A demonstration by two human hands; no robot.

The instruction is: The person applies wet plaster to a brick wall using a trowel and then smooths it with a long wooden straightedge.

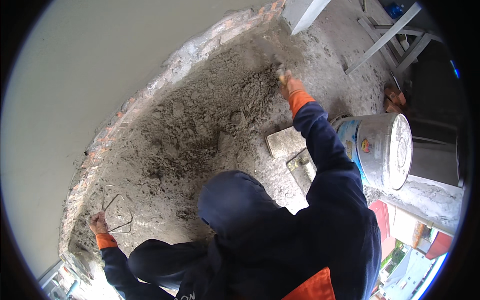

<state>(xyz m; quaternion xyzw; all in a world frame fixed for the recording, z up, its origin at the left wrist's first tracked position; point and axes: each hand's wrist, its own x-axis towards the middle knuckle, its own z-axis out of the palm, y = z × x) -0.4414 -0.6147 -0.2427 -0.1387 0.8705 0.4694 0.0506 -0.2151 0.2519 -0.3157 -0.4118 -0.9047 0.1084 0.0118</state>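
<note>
My right hand point(291, 87) is closed round the handle of a trowel point(280, 71), reaching far out beside the wall. The trowel's blade is smeared by motion near the far edge of a spread of loose grey mortar point(210, 102). At the near left, beside the foot of the wall, my left hand point(98, 223) has its fingers closed on a thin bent metal rod point(131, 220). The rod forms an angular loop over the dirty floor. Navy sleeves with orange cuffs cover both arms.
A smooth grey wall point(75, 90) with a strip of bare brick point(180, 60) curves along the left. On the right stand a stained bucket point(377, 147) and a flat block point(285, 142). Metal framing point(385, 37) and broken bricks point(395, 99) lie farther back.
</note>
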